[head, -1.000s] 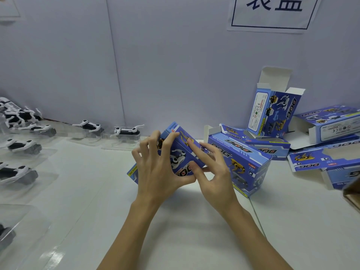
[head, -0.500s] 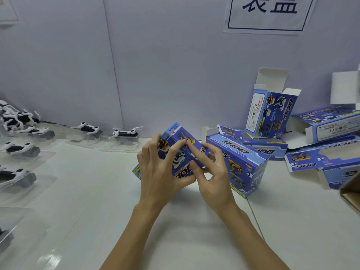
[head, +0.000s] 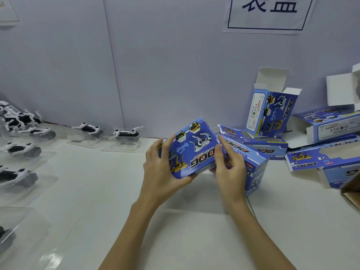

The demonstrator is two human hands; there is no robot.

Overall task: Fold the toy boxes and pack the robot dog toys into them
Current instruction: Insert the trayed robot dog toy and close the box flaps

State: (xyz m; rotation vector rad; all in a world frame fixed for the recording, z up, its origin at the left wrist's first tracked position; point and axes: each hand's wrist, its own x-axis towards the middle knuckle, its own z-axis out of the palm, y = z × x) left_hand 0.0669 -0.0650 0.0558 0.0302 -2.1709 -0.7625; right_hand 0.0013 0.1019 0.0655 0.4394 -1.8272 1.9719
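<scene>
A blue printed cardboard toy box with robot dog pictures and "DOG" lettering is held above the white desk, tilted so its printed face looks up toward the camera. The left hand grips its left end, thumb under the near edge and fingers curled over the far side. The right hand holds the right end, fingers laid along that edge; whether its thumb tucks under the box is hard to tell. Just behind to the right lies another blue box, with an open-flapped upright blue box near the wall. Black-and-white robot dog toys in clear trays line the desk's left.
</scene>
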